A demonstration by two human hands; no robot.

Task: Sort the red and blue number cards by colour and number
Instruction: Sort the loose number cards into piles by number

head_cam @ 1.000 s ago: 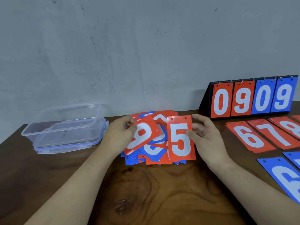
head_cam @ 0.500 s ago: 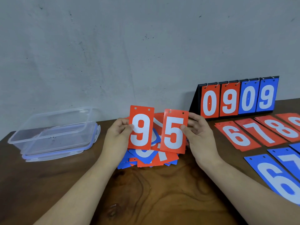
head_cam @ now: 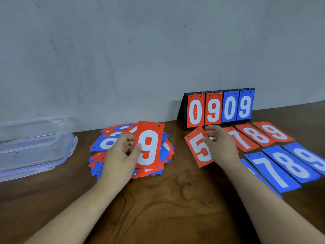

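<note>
**Red 9 in hand, well apart from its place**

Found in the left hand (head_cam: 123, 155): red 9 card (head_cam: 149, 145), pinched at its left edge between thumb and curled fingers, held upright over the mixed pile (head_cam: 103, 143) at 11 o'clock on the desk (head_cam: 175, 199). Long axis near vertical, top tipped slightly toward 1 o'clock.

Found under the right hand (head_cam: 221, 147): red 5 card (head_cam: 196, 147), at the left end of the red row, just below the scoreboard (head_cam: 219, 108). Fingers curled over its right edge. Unable to tell grip from mere touch.

Judged decisive: bearing of the laid red 9 (head_cam: 277, 132), at the row's far right end, roughly 3 o'clock from the left hand, well apart, beyond the red 7 (head_cam: 244, 143) and red 8 (head_cam: 255, 135). Laid cards slanted, tops toward 11 o'clock. Right hand clearly nearer. Advised: pass across or long reach, with a turn to match the slant.
</note>
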